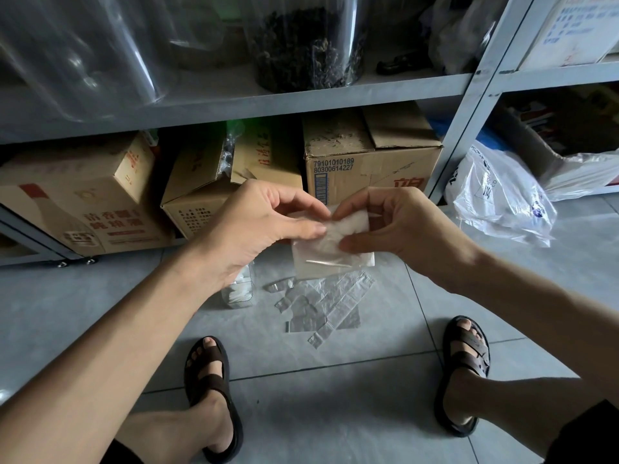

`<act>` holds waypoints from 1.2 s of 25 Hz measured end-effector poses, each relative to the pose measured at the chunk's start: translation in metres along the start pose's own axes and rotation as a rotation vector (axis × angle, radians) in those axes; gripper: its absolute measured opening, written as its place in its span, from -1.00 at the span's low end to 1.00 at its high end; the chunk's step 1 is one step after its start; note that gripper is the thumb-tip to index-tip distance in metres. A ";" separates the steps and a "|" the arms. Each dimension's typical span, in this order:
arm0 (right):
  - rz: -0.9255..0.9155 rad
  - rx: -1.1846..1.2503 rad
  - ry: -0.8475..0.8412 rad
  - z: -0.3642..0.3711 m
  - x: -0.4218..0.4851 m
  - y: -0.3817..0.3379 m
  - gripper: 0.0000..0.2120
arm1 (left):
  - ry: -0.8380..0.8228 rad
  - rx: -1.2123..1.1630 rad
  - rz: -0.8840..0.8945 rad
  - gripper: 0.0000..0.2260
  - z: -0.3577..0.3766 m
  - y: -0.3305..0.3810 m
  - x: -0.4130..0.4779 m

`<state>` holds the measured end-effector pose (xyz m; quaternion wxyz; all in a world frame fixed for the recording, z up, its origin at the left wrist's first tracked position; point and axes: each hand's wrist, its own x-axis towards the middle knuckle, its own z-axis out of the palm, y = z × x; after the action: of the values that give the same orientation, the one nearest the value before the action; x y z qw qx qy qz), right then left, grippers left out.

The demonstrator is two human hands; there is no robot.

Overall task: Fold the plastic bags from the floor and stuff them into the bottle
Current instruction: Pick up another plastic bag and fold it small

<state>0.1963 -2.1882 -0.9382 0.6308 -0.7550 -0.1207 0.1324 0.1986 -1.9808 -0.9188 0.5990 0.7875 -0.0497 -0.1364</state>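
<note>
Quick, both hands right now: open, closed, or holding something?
Left hand: pinching the small clear folded plastic bag at its upper left.
Right hand: pinching the same bag at its upper right.

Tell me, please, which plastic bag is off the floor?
The small clear bag pinched by the left hand and right hand; the flat clear bag lies on the tiles, the white printed bag by the shelf.

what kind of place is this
Probably a storeroom or shop back room: grey metal shelves, cardboard boxes packed in under one shelf, and a big clear jar of dark dried goods standing on it.
</note>
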 end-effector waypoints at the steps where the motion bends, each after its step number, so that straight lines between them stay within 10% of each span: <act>1: 0.000 0.016 -0.005 0.000 -0.001 -0.001 -0.70 | -0.001 0.013 -0.005 -0.78 0.001 0.000 0.000; 16: 0.158 0.457 0.109 -0.002 0.004 0.008 -0.26 | 0.161 -0.073 -0.037 -0.84 -0.004 -0.007 0.002; 25: 0.352 0.663 0.201 0.014 0.002 0.014 -0.87 | 0.236 -0.124 -0.020 -0.83 0.004 -0.009 0.003; 30: 0.287 0.534 0.253 0.011 0.002 0.015 -0.73 | 0.216 -0.192 -0.102 -0.87 -0.004 -0.006 0.001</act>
<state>0.1946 -2.1804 -0.9545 0.7912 -0.5828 0.1052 0.1522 0.2002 -1.9755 -0.9238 0.6656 0.7383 0.0684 -0.0852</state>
